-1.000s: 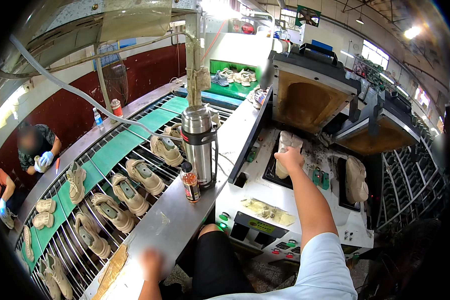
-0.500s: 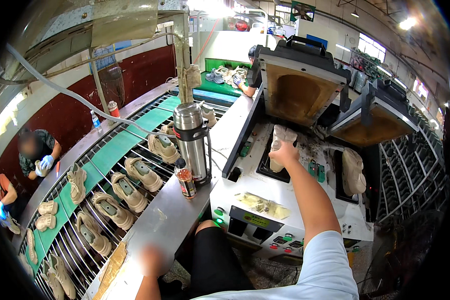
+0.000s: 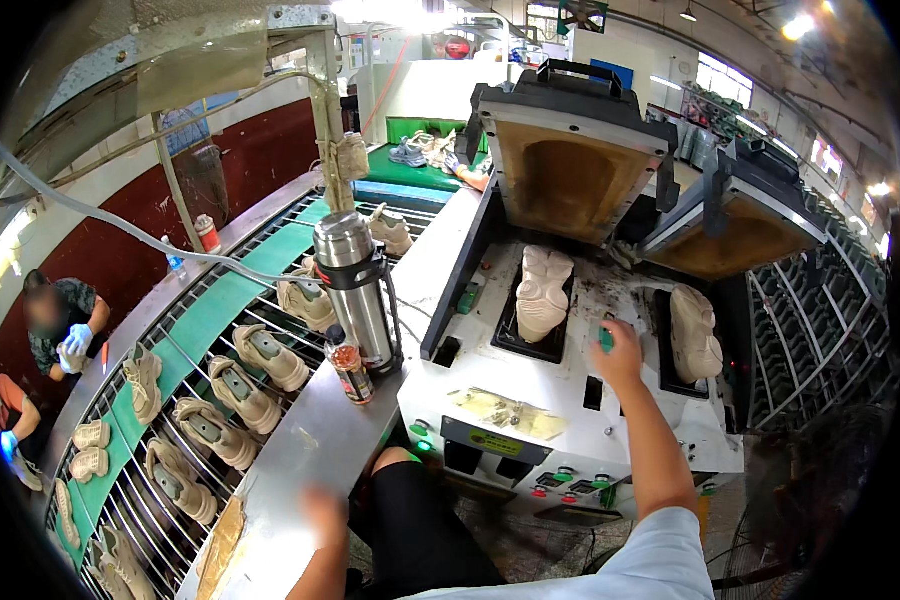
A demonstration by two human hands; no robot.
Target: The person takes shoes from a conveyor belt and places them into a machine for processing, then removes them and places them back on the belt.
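Observation:
My right hand [image 3: 618, 352] is stretched out over the white press machine [image 3: 530, 380], its fingers on a small green button [image 3: 606, 338] between the two mould bays. It holds nothing. A beige shoe [image 3: 542, 292] stands sole-up in the left bay, just left of that hand. Another beige shoe [image 3: 694, 332] lies in the right bay. Both padded press lids [image 3: 570, 170] [image 3: 745, 228] are tilted up and open. My left hand [image 3: 325, 515] is blurred, low over the steel ledge [image 3: 300, 455]; its fingers cannot be made out.
A steel flask [image 3: 358, 290] and a small red-capped bottle [image 3: 350, 365] stand on the ledge. Left of it a green conveyor [image 3: 205, 315] carries several beige shoes. Two people [image 3: 60, 320] work at its far side. A wire rack [image 3: 820, 330] stands to the right.
My right hand has let go of the beige shoe in the left bay and drawn back right to the green button. The left hand has shifted on the ledge.

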